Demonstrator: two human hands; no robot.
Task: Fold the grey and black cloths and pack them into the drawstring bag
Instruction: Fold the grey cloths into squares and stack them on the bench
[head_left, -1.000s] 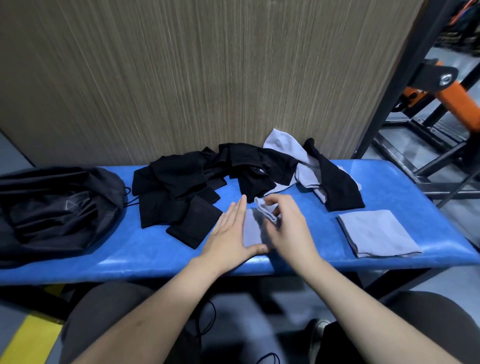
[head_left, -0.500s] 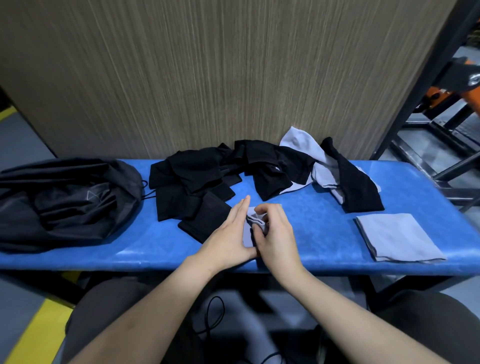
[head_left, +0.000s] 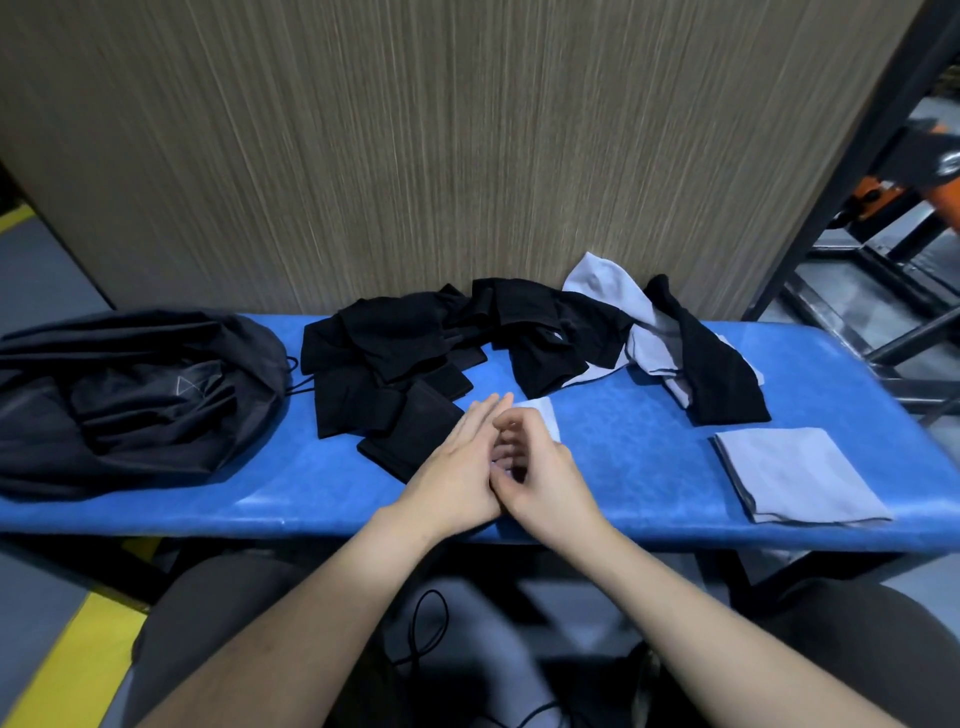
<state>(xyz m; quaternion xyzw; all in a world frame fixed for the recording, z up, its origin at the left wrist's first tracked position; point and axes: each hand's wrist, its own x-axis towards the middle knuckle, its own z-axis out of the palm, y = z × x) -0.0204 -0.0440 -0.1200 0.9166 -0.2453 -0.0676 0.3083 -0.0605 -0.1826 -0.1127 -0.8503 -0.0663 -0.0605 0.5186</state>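
Here, near the bench's (head_left: 649, 457) front edge, the flat left hand (head_left: 457, 467) is pressing the soft, limp grey cloth (head_left: 540, 415) while the right hand's (head_left: 545, 467) curled fingers are seemingly pinching its folded edge, the best hold.

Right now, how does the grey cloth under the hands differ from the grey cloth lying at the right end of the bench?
The grey cloth under the hands is mostly covered by both hands; the grey cloth at the right end lies untouched, fully visible. The first shows only a small corner beside the black pile; the second is a flat folded square, set apart. Both are grey, on the blue bench.
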